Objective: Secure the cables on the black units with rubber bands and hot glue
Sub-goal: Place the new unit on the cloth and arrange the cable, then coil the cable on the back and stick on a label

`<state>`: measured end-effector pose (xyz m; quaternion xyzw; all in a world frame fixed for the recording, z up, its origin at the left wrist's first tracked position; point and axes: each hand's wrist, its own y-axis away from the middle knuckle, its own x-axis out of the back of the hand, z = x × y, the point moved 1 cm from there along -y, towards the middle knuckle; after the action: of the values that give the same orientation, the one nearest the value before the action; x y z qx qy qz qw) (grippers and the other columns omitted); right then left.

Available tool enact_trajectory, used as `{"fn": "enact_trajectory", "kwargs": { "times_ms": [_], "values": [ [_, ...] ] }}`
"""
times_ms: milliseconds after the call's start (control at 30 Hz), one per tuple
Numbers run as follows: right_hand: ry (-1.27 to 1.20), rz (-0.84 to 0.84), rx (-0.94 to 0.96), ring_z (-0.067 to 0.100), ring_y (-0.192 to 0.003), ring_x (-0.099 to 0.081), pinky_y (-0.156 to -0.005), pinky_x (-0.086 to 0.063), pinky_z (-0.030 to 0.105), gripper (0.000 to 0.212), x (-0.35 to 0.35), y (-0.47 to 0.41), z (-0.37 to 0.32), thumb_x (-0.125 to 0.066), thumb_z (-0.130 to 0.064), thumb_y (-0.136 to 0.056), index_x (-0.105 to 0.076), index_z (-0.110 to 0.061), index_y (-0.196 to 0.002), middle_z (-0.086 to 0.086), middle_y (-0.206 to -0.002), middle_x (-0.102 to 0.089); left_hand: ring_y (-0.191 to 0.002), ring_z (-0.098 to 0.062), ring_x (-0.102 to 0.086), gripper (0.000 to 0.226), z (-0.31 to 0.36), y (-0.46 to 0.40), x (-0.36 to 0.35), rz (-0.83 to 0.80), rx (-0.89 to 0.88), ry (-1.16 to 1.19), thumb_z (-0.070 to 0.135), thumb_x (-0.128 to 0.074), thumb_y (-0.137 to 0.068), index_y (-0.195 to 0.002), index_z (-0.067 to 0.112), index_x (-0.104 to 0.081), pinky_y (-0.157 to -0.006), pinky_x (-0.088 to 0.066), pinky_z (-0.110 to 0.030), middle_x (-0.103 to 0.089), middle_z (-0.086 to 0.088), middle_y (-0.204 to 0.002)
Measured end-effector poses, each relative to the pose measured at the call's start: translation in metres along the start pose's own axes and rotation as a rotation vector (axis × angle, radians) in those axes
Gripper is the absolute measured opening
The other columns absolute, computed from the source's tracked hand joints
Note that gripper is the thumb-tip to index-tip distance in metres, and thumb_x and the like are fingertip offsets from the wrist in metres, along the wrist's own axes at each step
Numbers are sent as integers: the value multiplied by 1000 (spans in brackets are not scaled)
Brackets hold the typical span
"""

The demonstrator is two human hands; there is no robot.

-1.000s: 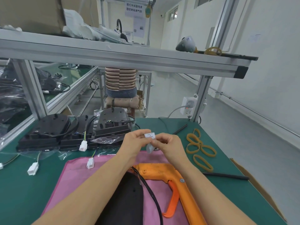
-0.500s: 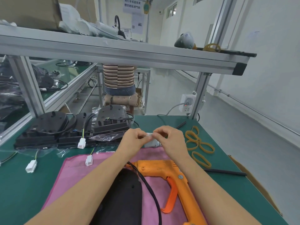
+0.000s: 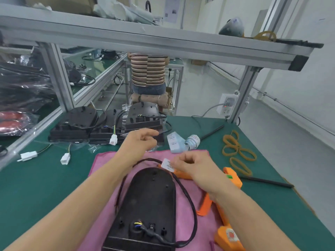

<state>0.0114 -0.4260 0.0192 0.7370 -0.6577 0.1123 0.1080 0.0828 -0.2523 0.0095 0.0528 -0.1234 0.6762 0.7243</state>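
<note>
A black unit [image 3: 150, 201] lies flat on a pink cloth [image 3: 101, 163] on the green bench top [image 3: 36, 187], its black cable [image 3: 188, 196] looping from the near end round its right side and over its far end. The right hand [image 3: 195, 165] pinches a small white label [image 3: 167, 165] between thumb and fingertips just above the unit's far end. The left hand [image 3: 139, 142] hovers farther back with fingers loosely curled, holding nothing. An orange hot glue gun [image 3: 228, 211] lies on the cloth to the right, partly under the right forearm. Tan rubber bands [image 3: 237, 153] sit scattered to the right, a label roll [image 3: 193, 141] behind the cloth, and more black units [image 3: 101, 124] stacked at the back left.
</note>
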Motion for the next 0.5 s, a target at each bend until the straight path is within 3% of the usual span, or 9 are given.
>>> {"fn": "enact_trajectory", "kwargs": {
  "times_ms": [100, 200, 267, 367, 500],
  "values": [
    [89, -45, -25, 6, -67, -49, -67, -40, 21, 23, -20, 10, 5, -69, -15, -88, -67, 1, -71, -2, -68, -58, -74, -4, -56, 29, -21, 37, 13, 95, 46, -36, -6, -59, -85, -96, 19, -68, -71, -43, -12, -62, 6, -81],
    [260, -14, -41, 13, -76, -51, -84, -40, 39, 27, -33, 11, 9, -70, -22, -86, -65, -10, -63, -13, -66, -54, -88, -8, -57, 36, -42, 66, 13, 156, 133, 39, -8, -56, -87, -93, 27, -62, -76, -42, -19, -65, 5, -97],
    [368, -6, -49, 23, -92, -54, -93, -38, 49, 25, -39, 10, 9, -70, -24, -85, -69, -9, -65, -13, -70, -51, -94, -11, -57, 38, -51, 77, 10, 163, 185, 102, -9, -54, -89, -97, 28, -61, -81, -42, -24, -63, 3, -103],
    [461, -10, -69, 28, -105, -52, -96, -38, 48, 28, -44, 9, 8, -69, -28, -85, -69, -5, -69, -12, -76, -50, -99, -13, -56, 34, -53, 83, 7, 149, 188, 129, -8, -52, -91, -106, 21, -61, -85, -40, -24, -63, 4, -107],
    [543, -11, -111, 27, -108, -51, -93, -39, 42, 35, -50, 4, 6, -68, -32, -86, -58, -23, -54, -11, -78, -54, -93, -2, -55, 33, -46, 87, 4, 112, 157, 122, -7, -52, -91, -106, 22, -60, -76, -41, -10, -62, 12, -104]
  ]
}}
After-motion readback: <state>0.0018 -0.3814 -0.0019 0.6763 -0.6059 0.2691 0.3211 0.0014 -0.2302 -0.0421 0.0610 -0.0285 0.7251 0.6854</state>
